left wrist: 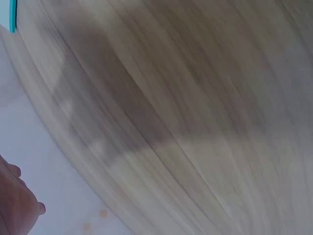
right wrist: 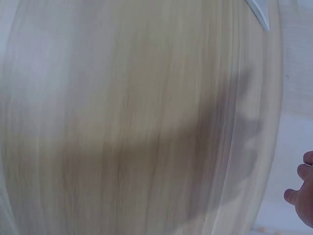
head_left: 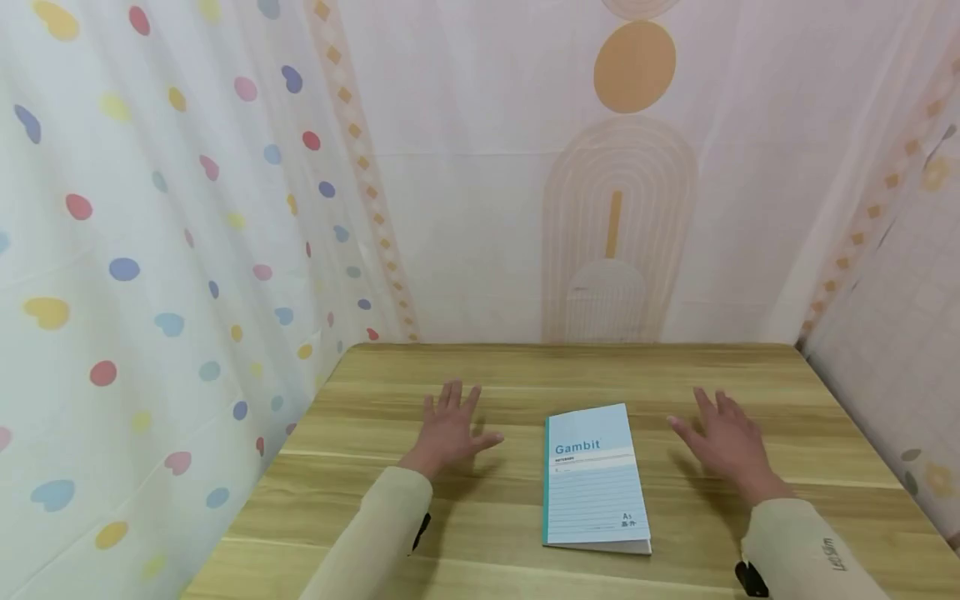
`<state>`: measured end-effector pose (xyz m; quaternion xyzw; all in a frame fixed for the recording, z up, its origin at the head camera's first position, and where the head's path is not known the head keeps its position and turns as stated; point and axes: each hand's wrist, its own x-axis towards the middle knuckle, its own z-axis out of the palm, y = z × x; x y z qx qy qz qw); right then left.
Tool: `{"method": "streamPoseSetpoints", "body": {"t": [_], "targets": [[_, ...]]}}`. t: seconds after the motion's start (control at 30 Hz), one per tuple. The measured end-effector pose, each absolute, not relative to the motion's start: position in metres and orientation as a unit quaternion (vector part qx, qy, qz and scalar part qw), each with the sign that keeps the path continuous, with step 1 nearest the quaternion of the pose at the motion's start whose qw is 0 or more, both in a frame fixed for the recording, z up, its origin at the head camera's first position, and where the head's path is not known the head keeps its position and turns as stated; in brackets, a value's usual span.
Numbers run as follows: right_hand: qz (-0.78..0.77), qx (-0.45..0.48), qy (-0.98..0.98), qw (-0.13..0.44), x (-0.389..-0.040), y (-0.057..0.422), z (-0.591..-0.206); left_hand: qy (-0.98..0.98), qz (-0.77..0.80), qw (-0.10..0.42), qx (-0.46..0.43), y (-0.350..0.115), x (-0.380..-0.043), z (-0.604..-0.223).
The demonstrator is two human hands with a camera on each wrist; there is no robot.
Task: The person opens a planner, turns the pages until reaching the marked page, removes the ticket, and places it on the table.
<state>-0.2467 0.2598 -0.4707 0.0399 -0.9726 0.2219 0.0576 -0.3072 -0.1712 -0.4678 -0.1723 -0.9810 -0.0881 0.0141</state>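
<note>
A pale blue Gambit notebook [head_left: 592, 500] with a teal spine lies closed on the wooden table [head_left: 510, 375], its lower right cover corner slightly lifted. My left hand [head_left: 450, 433] is to the left of it, fingers spread, holding nothing. On the other side, my right hand [head_left: 726, 442] also has its fingers extended and nothing in them. Both hands are apart from the notebook and cast shadows on the wood. The left wrist view catches a notebook corner [left wrist: 7, 14] and part of the left hand [left wrist: 18, 203]; the right wrist view has part of the right hand [right wrist: 304, 191].
A curtain with coloured dots and hearts [head_left: 172, 292] hangs along the left. Behind the table's far edge is a pale curtain [head_left: 472, 233] with an arch pattern, and another patterned curtain [head_left: 885, 350] is on the right.
</note>
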Motion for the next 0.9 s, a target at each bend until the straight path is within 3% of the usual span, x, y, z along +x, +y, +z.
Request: {"method": "streamPoseSetpoints", "body": {"t": [0.57,0.9], "targets": [[0.326,0.039,-0.943,0.056,-0.247,0.228,-0.466,-0.962,-0.164,-0.001,-0.218,-0.132,-0.298,-0.475],[0.389,0.021,-0.921,0.024,-0.247,0.212,-0.471,-0.955,-0.193,-0.046,-0.219,-0.116,-0.287,-0.482]]}}
